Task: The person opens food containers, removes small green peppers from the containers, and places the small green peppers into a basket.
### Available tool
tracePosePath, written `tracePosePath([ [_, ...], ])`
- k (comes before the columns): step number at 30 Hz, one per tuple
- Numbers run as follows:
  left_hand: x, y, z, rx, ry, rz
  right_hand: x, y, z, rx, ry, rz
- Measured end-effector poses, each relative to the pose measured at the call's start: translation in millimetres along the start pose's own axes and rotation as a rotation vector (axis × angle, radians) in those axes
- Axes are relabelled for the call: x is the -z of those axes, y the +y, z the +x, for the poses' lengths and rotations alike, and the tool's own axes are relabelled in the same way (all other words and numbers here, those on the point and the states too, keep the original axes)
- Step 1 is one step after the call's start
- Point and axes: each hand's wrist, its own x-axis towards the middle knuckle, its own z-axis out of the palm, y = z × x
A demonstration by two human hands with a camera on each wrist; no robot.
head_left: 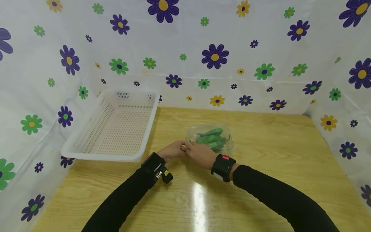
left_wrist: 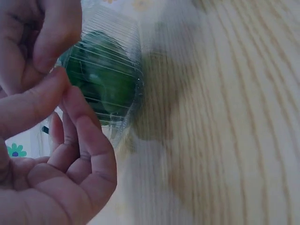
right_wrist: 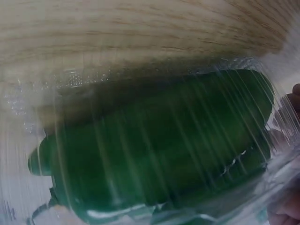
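A clear plastic box (head_left: pixel 231 145) with several green peppers (head_left: pixel 213 137) in it lies on the table, a little right of the middle. At its near left corner my left hand (head_left: pixel 175 150) pinches the edge between thumb and forefinger. My right hand (head_left: pixel 202 155) meets it there with curled fingers, gripping the same edge. The left wrist view has both sets of fingertips close together beside the box; what lies between them is mostly hidden. Through the ribbed plastic, the right wrist view has the peppers (right_wrist: pixel 159 140) close up, with blurred fingers (right_wrist: pixel 285 201) at its right side.
A white perforated basket (head_left: pixel 142 141) stands at the left of the wooden table (head_left: pixel 266 138). Behind and at both sides hangs a white flowered cloth (head_left: pixel 185 38). A black wrist strap with a camera sits on each wrist.
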Motion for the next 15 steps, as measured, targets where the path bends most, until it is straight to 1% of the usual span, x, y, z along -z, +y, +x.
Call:
tracePosePath([
  [4,-0.9,6.5,-1.2,0.014,0.015,-0.001,-1.8,3.9,2.6,-0.016,-0.003,0.040],
  [7,-1.9,10.2,-2.6,0.026,0.021,-0.006,-2.3,5.3,3.1,-0.025,0.019,0.074],
  [12,-3.3,9.6,-2.8,0.040,0.020,0.003,-5.3,5.1,1.8,-0.030,0.070,0.092],
  [15,-5.0,6.8,-1.9,0.028,0.009,0.001,-7.2,4.4,0.1,-0.039,0.093,0.112],
])
